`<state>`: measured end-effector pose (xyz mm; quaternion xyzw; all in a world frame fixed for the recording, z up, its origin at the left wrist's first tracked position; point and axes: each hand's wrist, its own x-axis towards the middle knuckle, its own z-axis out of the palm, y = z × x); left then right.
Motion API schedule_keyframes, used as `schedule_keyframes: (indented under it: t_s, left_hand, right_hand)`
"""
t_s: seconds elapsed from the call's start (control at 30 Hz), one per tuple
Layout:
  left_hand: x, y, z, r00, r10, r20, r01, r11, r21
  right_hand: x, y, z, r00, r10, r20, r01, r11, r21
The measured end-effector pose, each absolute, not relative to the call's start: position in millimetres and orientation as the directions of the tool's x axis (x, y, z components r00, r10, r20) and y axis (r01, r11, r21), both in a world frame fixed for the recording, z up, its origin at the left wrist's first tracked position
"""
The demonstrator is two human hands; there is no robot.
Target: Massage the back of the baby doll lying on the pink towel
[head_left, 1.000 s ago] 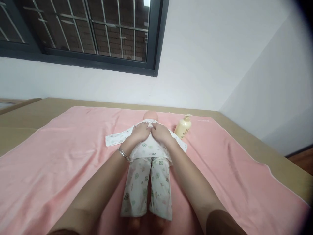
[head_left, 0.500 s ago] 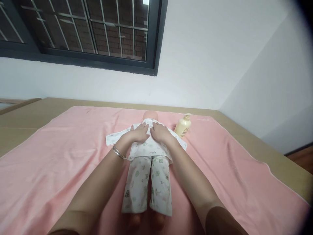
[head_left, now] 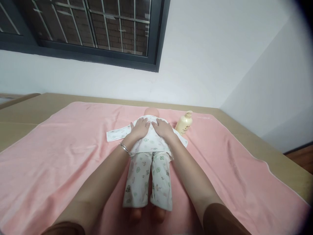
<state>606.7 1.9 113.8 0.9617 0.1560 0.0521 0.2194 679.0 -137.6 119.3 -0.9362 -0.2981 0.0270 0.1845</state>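
Observation:
A baby doll (head_left: pixel 151 112) lies stretched out with its head toward the wall and its feet toward me. It wears a white printed top (head_left: pixel 150 145) and matching trousers (head_left: pixel 160 182). My left hand (head_left: pixel 141 128) rests on the left side of the upper top, fingers extended. On the right side my right hand (head_left: pixel 161 128) lies likewise, its fingers stretched out and the thumb toward the middle. Neither hand grasps anything. One sleeve spreads out flat to the left; my right arm partly hides the other. The doll's face is not visible.
Beside the doll on the right stands a pale yellow pump bottle (head_left: pixel 184 124). A pink cloth (head_left: pixel 80 140) with some folds covers much of the wooden surface (head_left: pixel 246 133). Behind are a white wall (head_left: pixel 195 65) and a dark-framed barred window (head_left: pixel 97 29).
My left hand has turned, so its fingers point more toward the doll's head. The right hand has shifted slightly on the upper top. The whole view has tilted a little.

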Motion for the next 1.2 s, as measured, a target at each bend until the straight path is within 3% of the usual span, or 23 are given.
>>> schedule_keyframes:
  t_s: [0.57, 0.83, 1.03, 1.2]
  left_hand:
    - [607, 5, 107, 0.955, 0.293, 0.046, 0.236, -0.846, 0.479]
    - [605, 5, 106, 0.952, 0.302, 0.059, 0.235, -0.837, 0.495]
    - [597, -4, 124, 0.952, 0.281, 0.121, 0.196, -0.865, 0.462]
    - [583, -17, 149, 0.985, 0.172, 0.030, 0.150, -0.919, 0.365]
  right_hand:
    - [681, -137, 113, 0.831, 0.555, 0.038, 0.533, -0.774, -0.343]
    - [682, -139, 114, 0.840, 0.540, 0.054, 0.513, -0.757, -0.405]
    - [663, -138, 129, 0.829, 0.556, 0.064, 0.547, -0.779, -0.307]
    - [643, -139, 148, 0.794, 0.607, 0.015, 0.595, -0.773, -0.220]
